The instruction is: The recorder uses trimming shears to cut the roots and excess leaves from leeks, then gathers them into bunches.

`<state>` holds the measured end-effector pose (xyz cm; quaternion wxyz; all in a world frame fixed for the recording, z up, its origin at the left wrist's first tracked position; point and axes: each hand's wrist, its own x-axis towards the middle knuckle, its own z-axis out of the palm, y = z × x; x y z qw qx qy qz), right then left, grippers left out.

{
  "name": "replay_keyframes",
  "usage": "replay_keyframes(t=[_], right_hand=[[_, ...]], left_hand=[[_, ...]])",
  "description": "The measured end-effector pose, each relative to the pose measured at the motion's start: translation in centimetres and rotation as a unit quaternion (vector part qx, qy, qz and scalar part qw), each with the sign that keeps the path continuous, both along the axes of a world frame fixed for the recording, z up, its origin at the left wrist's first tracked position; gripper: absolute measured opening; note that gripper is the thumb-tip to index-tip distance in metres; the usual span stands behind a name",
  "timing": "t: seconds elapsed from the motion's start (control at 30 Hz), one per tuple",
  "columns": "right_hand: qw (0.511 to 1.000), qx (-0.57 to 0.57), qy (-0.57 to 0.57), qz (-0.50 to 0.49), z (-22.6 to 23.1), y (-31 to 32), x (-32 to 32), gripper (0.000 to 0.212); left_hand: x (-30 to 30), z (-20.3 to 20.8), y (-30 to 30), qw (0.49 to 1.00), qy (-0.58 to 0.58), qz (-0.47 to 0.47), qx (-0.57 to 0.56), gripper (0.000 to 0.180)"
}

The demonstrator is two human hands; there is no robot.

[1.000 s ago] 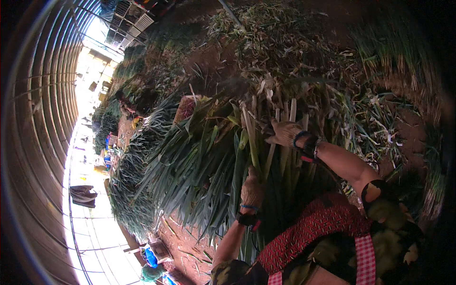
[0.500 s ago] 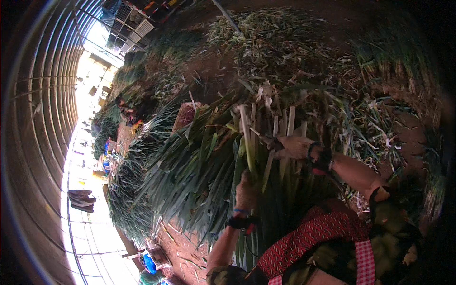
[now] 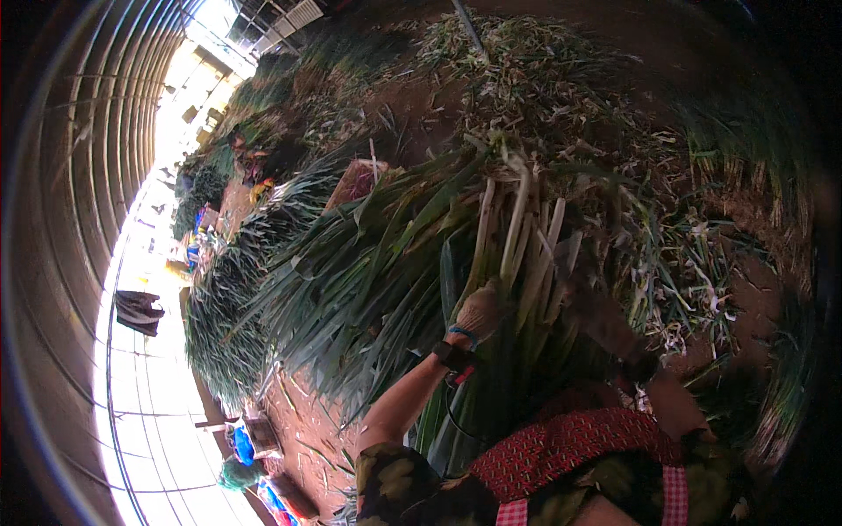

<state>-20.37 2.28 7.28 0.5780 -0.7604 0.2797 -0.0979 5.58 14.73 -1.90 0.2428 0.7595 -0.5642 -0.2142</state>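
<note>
A large heap of leeks lies in front of me, green leaves toward the left and pale stalks on the far side. My left hand, in a light glove with a dark band at the wrist, is closed round a leek in the heap. That stalk points away from me, its tip hanging loose leaf strips. To its right is my right hand, dark and smeared by motion, beside several pale stalks. Its fingers, and whatever may be in them, cannot be made out.
Stripped leaves litter the ground at right, with another trimmings pile farther off. Bundled leeks stand at far right. A brown box sits behind the heap. A post rises at the back. Ribbed sheeting curves along the left.
My right hand has drawn back toward me and right, away from the stalk tops. The left hand still grips a leek, slightly farther right. The whole view has shifted a little.
</note>
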Motion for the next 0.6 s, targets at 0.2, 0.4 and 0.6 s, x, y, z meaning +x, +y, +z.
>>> replay_keyframes(t=[0.2,0.4,0.6], right_hand=[[0.992,-0.113,0.048,0.019,-6.1,3.3,0.4,0.076],[0.97,-0.214,0.117,0.004,-13.5,4.7,0.3,0.08],[0.952,-0.27,0.146,0.009,-17.1,5.8,0.2,0.071]], left_hand=[[9.4,3.3,0.5,0.95,0.147,0.103,-0.256,0.032],[20.1,5.6,2.7,0.871,-0.426,0.233,0.078,0.022],[23.4,2.6,1.7,0.852,-0.458,0.184,0.174,0.024]])
